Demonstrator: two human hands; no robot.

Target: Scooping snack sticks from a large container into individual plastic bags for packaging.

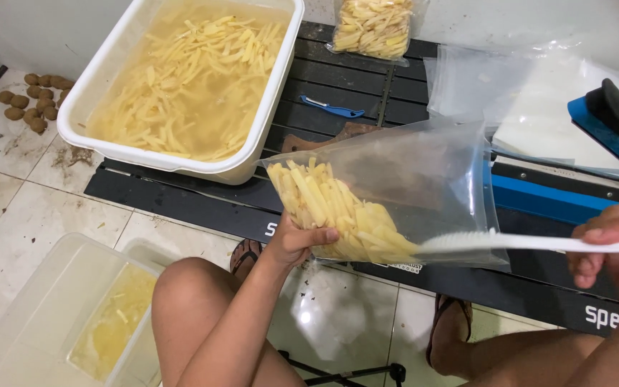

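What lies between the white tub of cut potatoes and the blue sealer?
In the head view, a blue peeler on black slats, between tub and sealer.

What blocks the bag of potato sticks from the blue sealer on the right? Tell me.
Nothing visible does. The left hand grips the clear bag of potato sticks just left of the blue sealer, and the right hand holds only a white utensil reaching into it.

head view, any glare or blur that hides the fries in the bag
Head view: sharp overall; the clear plastic bag of cut potato sticks shows soft sheen on its upper film, yet the sticks read clearly through it; a bright reflection lies on the glossy floor tile; the right hand is cropped at the frame edge.
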